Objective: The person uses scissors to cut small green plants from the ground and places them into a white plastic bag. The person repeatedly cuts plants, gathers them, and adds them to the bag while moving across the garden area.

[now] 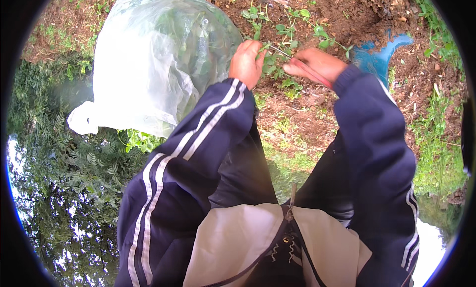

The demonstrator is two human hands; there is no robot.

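My left hand point(247, 63) is closed around green leafy stems, beside a large clear plastic bag point(148, 75). Leafy greens show through the bag's far side. In my right hand point(319, 65) is a tool with a red handle point(316, 75) and a thin metal blade point(279, 51). The blade points left at the stems by my left fingers; motion blur hides whether it touches them. Low plants with round green leaves point(288, 30) grow from the soil around and beyond both hands.
Reddish-brown soil point(357, 15) with stones and small weeds lies ahead. A blue, mud-smeared boot-like object point(375, 60) is just right of my right hand. Bushes point(74, 168) stand on the left, and grass point(435, 156) grows on the right. My knees are spread below my arms.
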